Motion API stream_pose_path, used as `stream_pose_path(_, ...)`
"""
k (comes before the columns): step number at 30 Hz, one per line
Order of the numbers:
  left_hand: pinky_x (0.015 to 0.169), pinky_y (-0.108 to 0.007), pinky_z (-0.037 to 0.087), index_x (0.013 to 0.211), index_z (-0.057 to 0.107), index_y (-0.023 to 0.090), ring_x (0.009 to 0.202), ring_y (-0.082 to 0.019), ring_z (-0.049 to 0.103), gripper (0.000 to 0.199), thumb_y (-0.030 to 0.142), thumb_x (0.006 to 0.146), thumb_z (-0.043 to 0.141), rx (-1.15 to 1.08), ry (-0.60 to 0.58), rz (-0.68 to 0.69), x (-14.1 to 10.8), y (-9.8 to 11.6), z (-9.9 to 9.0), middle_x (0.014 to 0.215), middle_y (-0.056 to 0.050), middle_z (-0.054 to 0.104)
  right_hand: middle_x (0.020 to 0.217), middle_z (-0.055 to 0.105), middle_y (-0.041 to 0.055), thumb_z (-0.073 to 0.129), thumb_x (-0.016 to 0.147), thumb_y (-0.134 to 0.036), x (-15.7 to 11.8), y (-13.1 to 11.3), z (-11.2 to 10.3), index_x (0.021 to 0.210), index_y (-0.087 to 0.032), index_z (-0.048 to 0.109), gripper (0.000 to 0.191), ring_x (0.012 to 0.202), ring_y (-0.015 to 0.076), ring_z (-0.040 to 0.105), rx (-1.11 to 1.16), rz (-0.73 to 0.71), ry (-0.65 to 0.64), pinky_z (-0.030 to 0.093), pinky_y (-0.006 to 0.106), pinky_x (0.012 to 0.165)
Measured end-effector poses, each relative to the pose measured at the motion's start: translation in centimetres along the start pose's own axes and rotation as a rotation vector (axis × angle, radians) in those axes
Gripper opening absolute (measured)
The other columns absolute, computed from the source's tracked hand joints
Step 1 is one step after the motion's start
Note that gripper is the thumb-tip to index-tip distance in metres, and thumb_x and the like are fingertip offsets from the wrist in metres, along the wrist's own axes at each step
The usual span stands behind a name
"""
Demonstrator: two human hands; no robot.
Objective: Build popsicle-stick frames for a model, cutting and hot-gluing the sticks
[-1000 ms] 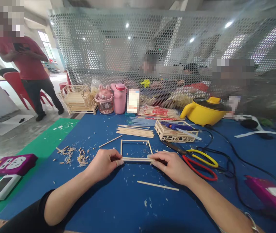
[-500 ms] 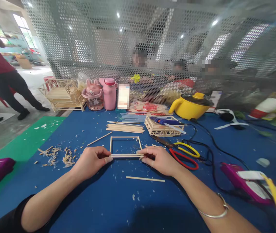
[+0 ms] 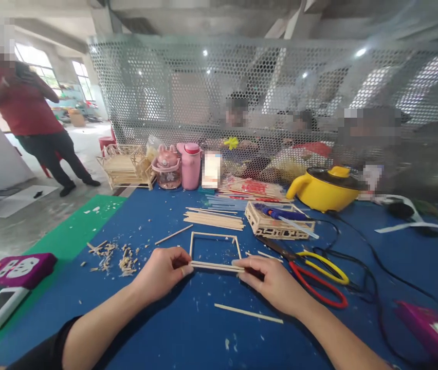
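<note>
A thin rectangular frame of wooden sticks [image 3: 214, 235] lies on the blue tabletop, with two sticks side by side along its near edge. My left hand [image 3: 167, 270] pinches the near left corner between thumb and fingers. At the near right corner, my right hand [image 3: 269, 277] pinches the ends of the same sticks. One loose stick [image 3: 248, 313] rests nearer to me. Beyond the frame is a row of sticks [image 3: 214, 219], and another single stick [image 3: 174, 234] lies at its upper left.
Wood scraps [image 3: 126, 259] lie left. Scissors [image 3: 319, 282], black cables and a slatted wooden box [image 3: 276, 228] holding a blue glue gun are right. Behind stand a yellow pot [image 3: 325, 190], a pink flask [image 3: 190, 167] and a wooden model [image 3: 126, 164]. A person [image 3: 37, 113] stands far left.
The whole view has shifted, so the table contents appear lower and further right. Both hands keep their grip on the frame's near corners. More of the standing person shows.
</note>
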State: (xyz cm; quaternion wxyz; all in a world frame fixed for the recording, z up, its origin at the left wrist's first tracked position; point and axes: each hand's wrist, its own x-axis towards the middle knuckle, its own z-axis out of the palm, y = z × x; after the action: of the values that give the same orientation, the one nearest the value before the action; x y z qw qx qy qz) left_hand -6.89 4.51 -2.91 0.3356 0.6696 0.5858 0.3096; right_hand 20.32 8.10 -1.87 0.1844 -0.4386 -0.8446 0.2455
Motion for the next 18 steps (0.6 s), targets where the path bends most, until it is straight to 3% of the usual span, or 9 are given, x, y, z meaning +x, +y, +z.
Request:
stream_pose_path(7,0.061,-0.024,0.045,0.08,0.064,0.018,0.066,-0.015,0.061,0.013,0.028,0.075,0.057,-0.031,-0.026,0.047,-0.2,0.2,-0.1,0.073,-0.001,0.069,0.076,0.065,0.0001,0.06,0.079,-0.028,0.0,-0.4,-0.2,0.119,-0.025,0.061,0.04,0.065,0.0135,0.059,0.05,0.054,-0.016,0.049,0.025,0.064)
stream_pose_path(12,0.066,-0.027,0.049,0.086,0.062,0.018,0.071,-0.017,0.064,0.016,0.028,0.074,0.058,-0.066,-0.046,0.049,-0.3,0.0,-0.1,0.079,-0.004,0.07,0.08,0.065,0.0001,0.051,0.082,-0.02,-1.0,-1.8,-2.2,0.125,-0.025,0.054,0.044,0.066,0.0121,0.06,-0.061,-0.032,0.079,0.05,0.023,0.064)
stream_pose_path(15,0.067,-0.028,0.05,0.087,0.06,0.018,0.071,-0.018,0.064,0.018,0.028,0.072,0.06,-0.073,-0.058,0.052,-0.4,-0.2,-0.1,0.08,-0.004,0.069,0.085,0.068,0.001,0.051,0.083,-0.021,-2.9,-3.6,-4.3,0.12,-0.028,0.058,0.038,0.07,0.0132,0.063,-0.209,-0.155,0.204,0.051,0.025,0.068)
stream_pose_path(18,0.068,-0.028,0.05,0.089,0.059,0.019,0.071,-0.017,0.064,0.019,0.028,0.072,0.06,-0.065,-0.064,0.055,-0.4,-0.3,-0.1,0.083,-0.004,0.069,0.084,0.071,0.0019,0.055,0.083,-0.026,-4.7,-4.6,-7.5,0.105,-0.026,0.065,0.024,0.068,0.015,0.065,-0.324,-0.238,0.486,0.051,0.026,0.066)
